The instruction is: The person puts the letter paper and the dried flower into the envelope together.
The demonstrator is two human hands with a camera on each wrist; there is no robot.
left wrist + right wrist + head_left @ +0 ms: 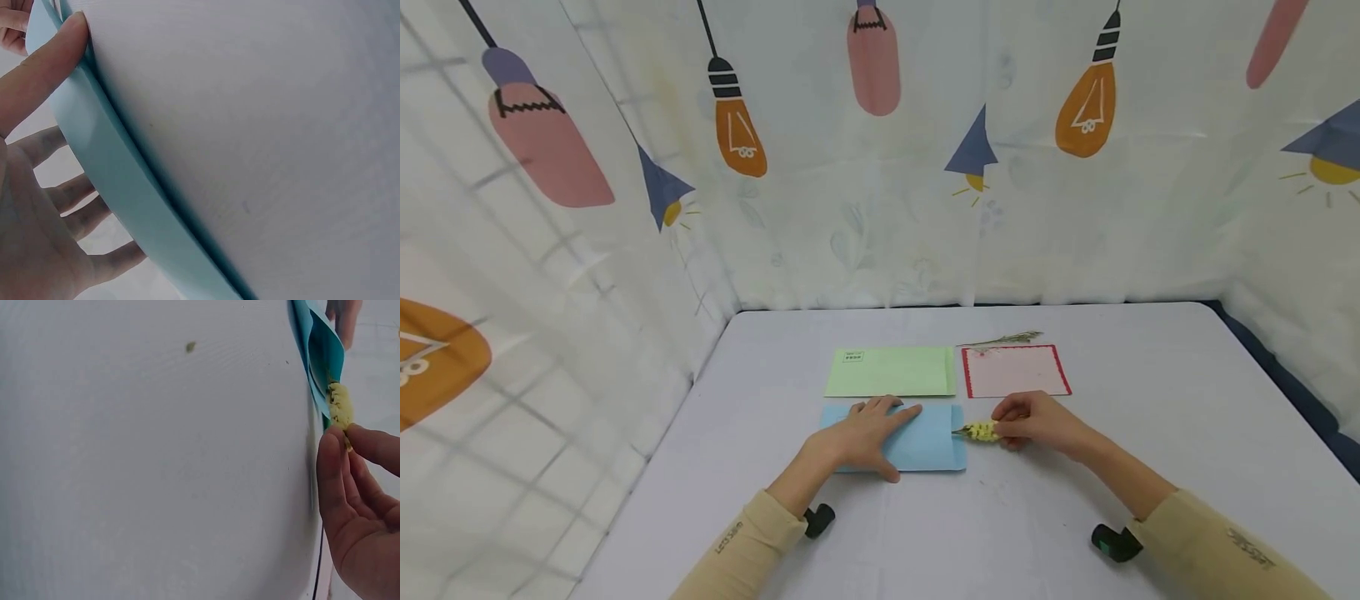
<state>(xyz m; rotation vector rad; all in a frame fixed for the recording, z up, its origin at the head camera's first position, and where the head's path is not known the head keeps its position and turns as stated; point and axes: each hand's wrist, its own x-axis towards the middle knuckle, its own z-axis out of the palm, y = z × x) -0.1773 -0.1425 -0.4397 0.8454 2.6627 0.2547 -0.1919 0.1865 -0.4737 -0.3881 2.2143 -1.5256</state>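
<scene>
A light blue envelope [925, 442] lies on the table, its flap end toward the right. My left hand [868, 433] rests on top of it with fingers spread, thumb along the near edge; the left wrist view shows this thumb [47, 72] close to that edge. My right hand [1033, 421] pinches a yellow dried flower sprig [981, 431] between thumb and fingertips. The sprig's thin stem points left into the envelope's right opening. In the right wrist view the envelope's mouth [325, 353] gapes, and the flower head [339, 406] sits right at it.
Behind the blue envelope lies a green envelope [887, 373] with a small printed label. To its right is a pink card [1017, 372] with a red border, and a dried grass sprig [1011, 338] lies at its far edge. A small crumb [190, 347] lies on the white tabletop.
</scene>
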